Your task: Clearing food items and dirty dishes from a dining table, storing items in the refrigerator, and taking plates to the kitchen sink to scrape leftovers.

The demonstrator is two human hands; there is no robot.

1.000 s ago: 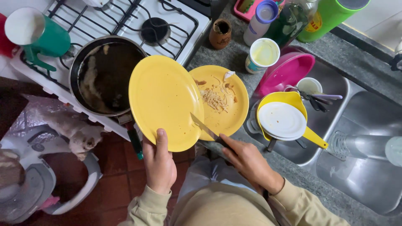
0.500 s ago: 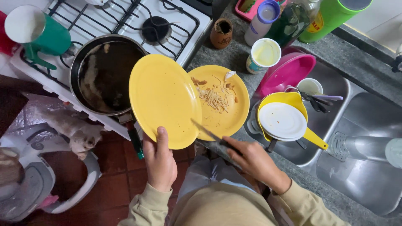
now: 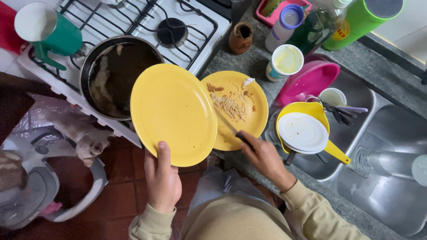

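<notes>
My left hand [image 3: 162, 178] grips the near rim of a yellow plate [image 3: 172, 113], held tilted above the edge of the stove, thumb on its upper face. Behind it a second yellow plate [image 3: 242, 126] lies on the grey counter with scraps of noodles [image 3: 229, 106] on it. My right hand [image 3: 262, 158] holds a knife [image 3: 231, 128] by its dark handle; the blade reaches over the counter plate towards the scraps.
A dark pan [image 3: 116, 75] with leftovers sits on the white stove [image 3: 187, 20], a green jug [image 3: 49, 31] to its left. The steel sink [image 3: 356, 133] holds a yellow colander with white plates [image 3: 303, 131], a pink bowl [image 3: 309, 81] and a cup. A cat [image 3: 80, 133] stands on the floor.
The knife has swung from beside the held plate up onto the counter plate, blade over the noodle scraps. The held plate shifted slightly left and flatter.
</notes>
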